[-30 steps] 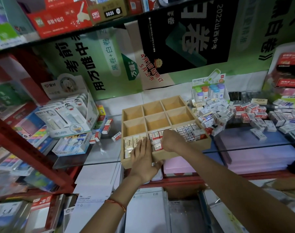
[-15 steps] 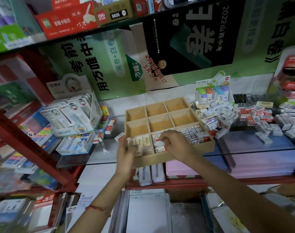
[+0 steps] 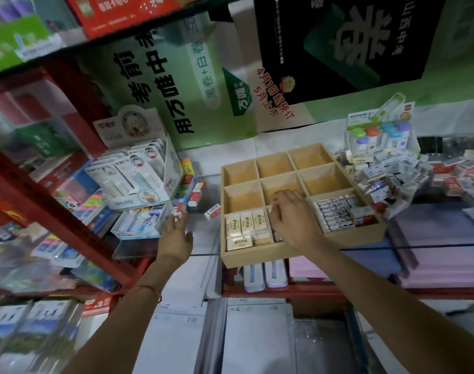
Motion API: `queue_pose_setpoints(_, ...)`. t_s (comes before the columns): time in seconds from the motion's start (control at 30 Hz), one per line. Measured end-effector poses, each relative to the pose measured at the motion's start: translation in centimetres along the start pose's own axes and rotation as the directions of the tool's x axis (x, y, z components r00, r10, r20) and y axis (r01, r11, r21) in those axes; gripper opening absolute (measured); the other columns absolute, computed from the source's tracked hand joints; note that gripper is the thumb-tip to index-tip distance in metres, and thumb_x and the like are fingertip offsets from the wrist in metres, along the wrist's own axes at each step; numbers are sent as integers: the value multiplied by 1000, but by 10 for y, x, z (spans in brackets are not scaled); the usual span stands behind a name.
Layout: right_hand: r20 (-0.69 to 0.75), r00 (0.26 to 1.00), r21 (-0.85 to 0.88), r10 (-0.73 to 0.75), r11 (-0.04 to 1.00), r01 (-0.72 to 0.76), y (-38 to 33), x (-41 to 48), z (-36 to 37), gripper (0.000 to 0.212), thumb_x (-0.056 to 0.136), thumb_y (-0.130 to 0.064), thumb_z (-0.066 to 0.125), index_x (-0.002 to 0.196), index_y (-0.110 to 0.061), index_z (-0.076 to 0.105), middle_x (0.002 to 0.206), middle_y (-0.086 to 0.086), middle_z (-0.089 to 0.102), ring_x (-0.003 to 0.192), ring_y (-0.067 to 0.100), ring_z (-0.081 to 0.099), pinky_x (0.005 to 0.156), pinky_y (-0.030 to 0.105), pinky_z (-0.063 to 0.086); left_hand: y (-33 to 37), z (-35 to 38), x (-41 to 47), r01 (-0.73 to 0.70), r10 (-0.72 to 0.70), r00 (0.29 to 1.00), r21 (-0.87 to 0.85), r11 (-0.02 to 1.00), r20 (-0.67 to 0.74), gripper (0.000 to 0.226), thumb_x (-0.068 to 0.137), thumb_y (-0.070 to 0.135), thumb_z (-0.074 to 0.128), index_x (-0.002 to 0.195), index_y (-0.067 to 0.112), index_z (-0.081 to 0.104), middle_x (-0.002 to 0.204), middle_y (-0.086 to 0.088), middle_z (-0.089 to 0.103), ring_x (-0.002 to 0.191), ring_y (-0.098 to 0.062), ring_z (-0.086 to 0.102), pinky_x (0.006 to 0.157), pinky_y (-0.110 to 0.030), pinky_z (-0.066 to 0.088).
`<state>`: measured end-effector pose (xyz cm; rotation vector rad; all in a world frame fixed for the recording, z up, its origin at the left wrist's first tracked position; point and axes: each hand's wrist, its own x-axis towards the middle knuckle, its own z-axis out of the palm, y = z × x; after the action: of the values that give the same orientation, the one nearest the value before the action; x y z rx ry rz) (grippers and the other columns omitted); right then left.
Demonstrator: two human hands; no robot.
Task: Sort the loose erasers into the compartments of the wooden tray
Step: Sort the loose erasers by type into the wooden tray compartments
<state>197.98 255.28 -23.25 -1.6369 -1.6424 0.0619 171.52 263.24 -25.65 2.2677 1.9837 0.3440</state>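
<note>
The wooden tray (image 3: 297, 255) with nine compartments sits on a glass shelf. Its front left compartment holds cream erasers (image 3: 244, 225), and its front right one black-and-white erasers (image 3: 335, 214). My right hand (image 3: 292, 220) is in the front middle compartment, fingers curled down on an eraser that it mostly hides. Left of the tray, my left hand (image 3: 176, 234) reaches forward with straight fingers, its tips at a red-and-white eraser (image 3: 179, 211). Two more loose erasers (image 3: 212, 211) lie nearby. A big pile of loose erasers (image 3: 387, 179) lies right of the tray.
A display box of correction tapes (image 3: 138, 179) stands at the left, behind a slanting red shelf post (image 3: 55, 211). Coloured-cap items in a card display (image 3: 378, 136) stand behind the pile. Purple and pink paper stacks (image 3: 446, 238) lie under the glass.
My left hand has left the tray's front left corner and moved left to the loose red-and-white eraser. My right hand has stayed in the front middle compartment.
</note>
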Motion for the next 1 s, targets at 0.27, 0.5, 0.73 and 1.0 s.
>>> queue_pose_setpoints(0.27,18,999,-67,45,997,-44,-2,-1,1,34,79,-21,35,89,-6,64,82,9,65,82,26,59,75,35,50,-5,19,39,111,-114,992,70,991,53,70,96,40,40,149,18,1,157,-12,1,144,-29,2,114,-43,9)
queue_pose_setpoints(0.5,40,999,-91,33,995,-29,0,0,1,35,82,-24,34,96,-6,62,93,9,63,93,24,54,83,36,46,3,21,52,158,-157,987,95,983,-19,66,95,39,43,149,16,14,153,-12,19,140,-34,12,110,-46,16)
queue_pose_setpoints(0.73,-51,999,-85,-5,996,1,3,-1,3,38,79,-28,31,81,-7,63,78,7,61,79,24,56,71,33,47,6,23,26,47,-46,988,6,999,-144,37,91,19,54,123,0,49,124,-25,51,114,-41,46,93,-48,40)
queue_pose_setpoints(1.0,-74,997,-69,10,998,-15,5,-2,4,24,80,-21,41,79,-9,61,80,6,60,82,22,53,74,28,36,24,15,-2,257,-316,936,-312,915,-156,40,82,10,63,116,-2,46,118,-29,52,109,-46,50,89,-45,42)
